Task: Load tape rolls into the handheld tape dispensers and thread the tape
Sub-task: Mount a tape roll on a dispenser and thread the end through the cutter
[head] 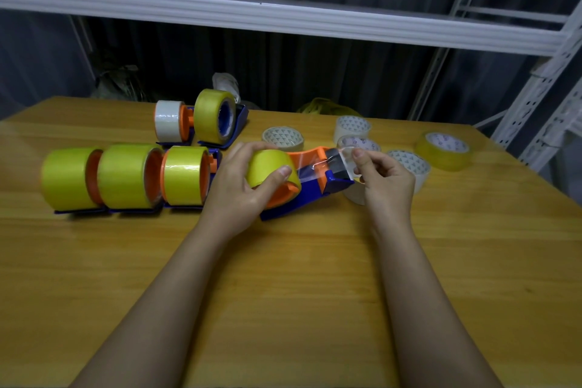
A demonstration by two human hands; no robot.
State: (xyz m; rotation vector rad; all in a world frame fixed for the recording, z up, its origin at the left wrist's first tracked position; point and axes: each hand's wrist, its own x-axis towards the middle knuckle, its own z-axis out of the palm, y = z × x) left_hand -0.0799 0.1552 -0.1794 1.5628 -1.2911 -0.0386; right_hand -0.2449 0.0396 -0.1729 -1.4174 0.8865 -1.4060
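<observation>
My left hand point(239, 186) is curled round the yellow tape roll point(271, 172) that sits in the blue-and-orange dispenser point(311, 195) lying mid-table, thumb pressed on the roll's near face. My right hand point(385, 183) pinches the free end of the tape strip point(318, 167) betw thumb and forefinger, just past the dispenser's front end. Hands are apart, one on each end of the dispenser.

What could go wrong, imo: strip is clear and sticky, so if I let it sag it'll prob grab the orange frame or fold onto itself before it's over the cutter. Pull off-axis and it may skew or tear at an edge. If the left grip loosens the roll could spin and dump slack. Blade is somewhere at that front end, right fingertips are v close to it.

Hard to make out: can't tell if the strip runs under or over the roller, glare hides it. Cutter teeth not visible. My right hand covers part of a white roll point(356, 195) behind it. Three loaded dispensers point(126, 176) sit in a row at left, two more point(201, 120) further back; loose rolls point(444, 151) lie at right, their tape ends not readable
</observation>
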